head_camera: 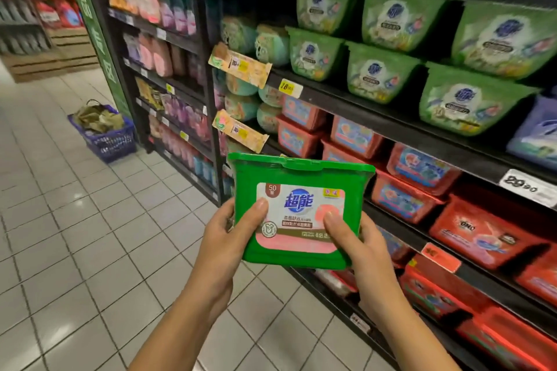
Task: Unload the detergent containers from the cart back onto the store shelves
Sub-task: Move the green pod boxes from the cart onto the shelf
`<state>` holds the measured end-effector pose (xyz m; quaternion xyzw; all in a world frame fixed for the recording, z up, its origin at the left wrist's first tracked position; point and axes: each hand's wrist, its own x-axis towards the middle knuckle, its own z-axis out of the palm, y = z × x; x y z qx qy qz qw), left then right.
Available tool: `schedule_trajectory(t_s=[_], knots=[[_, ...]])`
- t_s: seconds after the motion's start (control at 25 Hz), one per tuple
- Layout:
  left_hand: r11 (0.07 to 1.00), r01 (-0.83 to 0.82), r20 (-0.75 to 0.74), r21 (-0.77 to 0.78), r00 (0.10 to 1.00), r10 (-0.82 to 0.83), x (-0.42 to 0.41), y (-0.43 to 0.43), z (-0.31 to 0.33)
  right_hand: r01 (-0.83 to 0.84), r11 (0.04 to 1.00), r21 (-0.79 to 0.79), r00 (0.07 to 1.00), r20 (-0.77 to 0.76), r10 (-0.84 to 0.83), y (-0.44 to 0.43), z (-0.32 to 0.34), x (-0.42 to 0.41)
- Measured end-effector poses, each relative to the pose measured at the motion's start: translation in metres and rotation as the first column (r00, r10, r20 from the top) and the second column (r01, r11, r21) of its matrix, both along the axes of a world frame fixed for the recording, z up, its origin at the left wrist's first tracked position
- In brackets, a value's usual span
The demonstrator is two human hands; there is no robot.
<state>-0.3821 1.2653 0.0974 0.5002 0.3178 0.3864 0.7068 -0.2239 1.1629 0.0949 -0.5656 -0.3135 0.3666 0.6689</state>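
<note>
Detergent pod box (301, 214): green, lidded, label toward the camera; held up in the aisle, just beside the shelving, touching no shelf.
Left hand (223, 232): thumb on the label's left part, fingers curled behind the left edge.
Right hand (355, 241): thumb on the label's right part, fingers wrapped behind the right edge.
Room: tiled floor (90, 235) leftward to a blue shopping basket (111, 141); black shelf edge (391, 119) at right.
Stock: green tubs (373, 72) above, red tubs (422, 169) below, side by side.
Hidden: box's back; fingertips; basket contents blurred; rightmost tubs cut off.
</note>
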Motion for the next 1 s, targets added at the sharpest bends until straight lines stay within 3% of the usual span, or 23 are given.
schedule_trajectory(t_s=[0.32, 0.64, 0.84, 1.0], knots=[[0.970, 0.230, 0.057, 0.077, 0.970, -0.235, 0.072, 0.154, 0.029, 0.235, 0.967, 0.098, 0.972, -0.002, -0.236, 0.121, 0.025, 0.045], [0.836, 0.492, 0.115, 0.243, 0.841, -0.528, 0.152, 0.253, 0.089, 0.480, 0.851, 0.212, 0.868, 0.025, -0.496, 0.189, 0.074, 0.086], [0.765, 0.540, 0.169, 0.353, 0.767, -0.619, 0.205, 0.269, 0.136, 0.515, 0.813, 0.273, 0.805, 0.172, -0.568, 0.190, 0.126, 0.122], [0.723, 0.481, 0.228, 0.495, 0.731, -0.643, 0.245, 0.260, 0.176, 0.516, 0.791, 0.328, 0.749, 0.274, -0.603, 0.181, 0.171, 0.154]])
